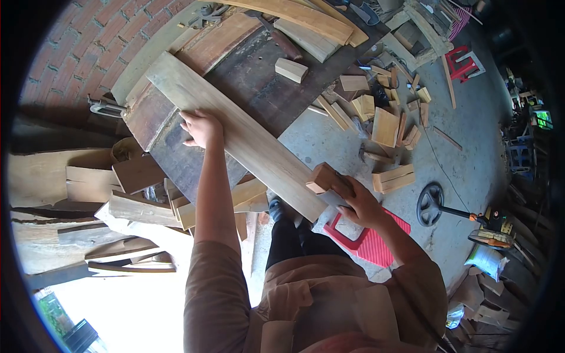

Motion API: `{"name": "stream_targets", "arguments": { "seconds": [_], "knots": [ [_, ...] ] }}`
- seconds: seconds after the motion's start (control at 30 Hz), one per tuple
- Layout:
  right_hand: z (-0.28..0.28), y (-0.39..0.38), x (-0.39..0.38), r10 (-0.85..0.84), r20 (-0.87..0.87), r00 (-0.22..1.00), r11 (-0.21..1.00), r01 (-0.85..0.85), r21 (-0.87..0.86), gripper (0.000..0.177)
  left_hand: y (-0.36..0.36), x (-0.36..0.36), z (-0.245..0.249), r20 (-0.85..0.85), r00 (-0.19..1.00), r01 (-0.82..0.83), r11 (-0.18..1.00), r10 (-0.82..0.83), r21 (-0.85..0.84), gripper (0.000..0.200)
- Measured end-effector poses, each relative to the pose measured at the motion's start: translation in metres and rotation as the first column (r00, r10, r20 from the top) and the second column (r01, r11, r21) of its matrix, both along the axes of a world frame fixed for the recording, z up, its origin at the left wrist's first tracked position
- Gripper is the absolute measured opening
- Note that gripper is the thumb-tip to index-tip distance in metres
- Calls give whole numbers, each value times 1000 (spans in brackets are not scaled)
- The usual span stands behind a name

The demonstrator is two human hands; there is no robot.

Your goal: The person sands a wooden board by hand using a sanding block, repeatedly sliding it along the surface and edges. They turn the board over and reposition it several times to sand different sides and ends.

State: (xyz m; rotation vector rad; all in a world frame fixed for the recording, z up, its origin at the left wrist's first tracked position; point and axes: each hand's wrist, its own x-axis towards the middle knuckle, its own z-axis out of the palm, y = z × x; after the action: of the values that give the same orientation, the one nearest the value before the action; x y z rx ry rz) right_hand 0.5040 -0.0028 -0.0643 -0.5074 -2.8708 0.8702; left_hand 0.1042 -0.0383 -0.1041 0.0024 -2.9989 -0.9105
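A long pale wooden board point(241, 126) lies diagonally over the dark workbench, its near end jutting past the bench edge toward my body. At the board's left edge, my left hand point(203, 128) grips it with bent fingers. My right hand point(359, 203) is closed around a brown wooden sanding block point(325, 176), which sits right at the near end of the board. A thin grey sheet point(333, 200) shows under the block beside my fingers.
On the workbench point(259, 76) are a small wood block point(291, 70), a dark-handled tool point(286, 45) and planks. A clamp point(107, 107) grips its left corner. Wood offcuts point(385, 126) litter the floor at right. A red plastic stool point(376, 238) is near my right arm.
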Motion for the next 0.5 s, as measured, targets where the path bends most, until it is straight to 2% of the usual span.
{"name": "stream_targets", "arguments": {
  "seconds": [0.07,0.13,0.17,0.37,0.47,0.5],
  "knots": [
    [-2,3,-3,-45,-35,998,997,43,-58,57,0,0,1,1,1000,-7,1000,7,-6,53],
    [6,5,-27,-29,20,999,996,28,79,55,0,1,0,-10,1000,-1,1000,1,-10,53],
    [5,8,-45,-26,16,1000,996,24,81,55,0,0,-1,-5,1000,-1,1000,1,-16,53],
    [2,19,-180,-54,-127,990,962,85,259,53,1,1,3,22,1000,-5,1000,5,-20,53],
    [2,21,-198,-63,-131,989,971,91,220,53,2,3,7,28,999,-26,999,27,-32,53],
    [-1,25,-194,-70,-176,982,980,101,172,48,2,2,6,25,999,-28,999,29,-33,53]
  ]
}}
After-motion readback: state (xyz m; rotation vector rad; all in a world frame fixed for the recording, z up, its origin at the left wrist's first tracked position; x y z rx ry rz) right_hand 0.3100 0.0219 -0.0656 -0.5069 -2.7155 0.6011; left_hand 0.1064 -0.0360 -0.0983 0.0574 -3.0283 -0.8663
